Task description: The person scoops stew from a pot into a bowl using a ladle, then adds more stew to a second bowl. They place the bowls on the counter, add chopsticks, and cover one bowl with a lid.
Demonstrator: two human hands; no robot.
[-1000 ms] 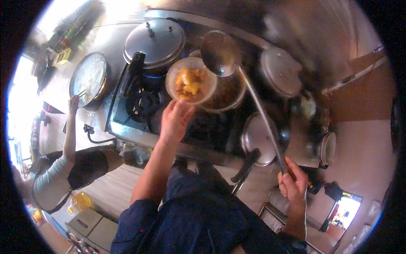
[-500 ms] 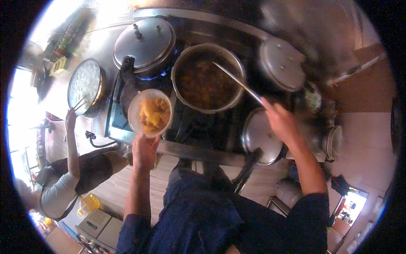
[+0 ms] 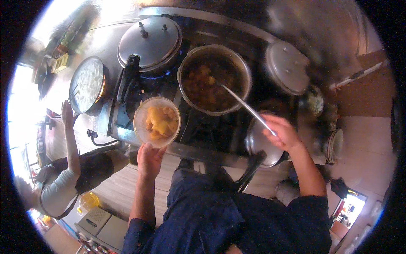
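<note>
My left hand [image 3: 151, 162] is closed on the near rim of a round, pale bowl [image 3: 139, 131], held up before the stove edge. Yellow-orange chunks of food [image 3: 160, 122] lie inside it. Over to the right, my right hand [image 3: 282, 132] loosely grips the upper end of a long-handled metal utensil [image 3: 250, 110]. Its lower end dips into a large open pot [image 3: 181, 88], where its head is hidden. Dark brown stew with chunks [image 3: 207, 82] fills part of that pot.
A lidded pressure cooker [image 3: 148, 44] sits over a blue flame at the back left. Metal lids [image 3: 287, 67] [image 3: 256, 139] lie to the right, one with a black handle. At left, a co-worker's hand [image 3: 67, 113] is at a wide pan [image 3: 86, 86] of pale food.
The bowl now shows slightly farther right and lower. My right hand's fingers have loosened, and the utensil's lower end sits farther toward me in the pot. More chunks show in the stew.
</note>
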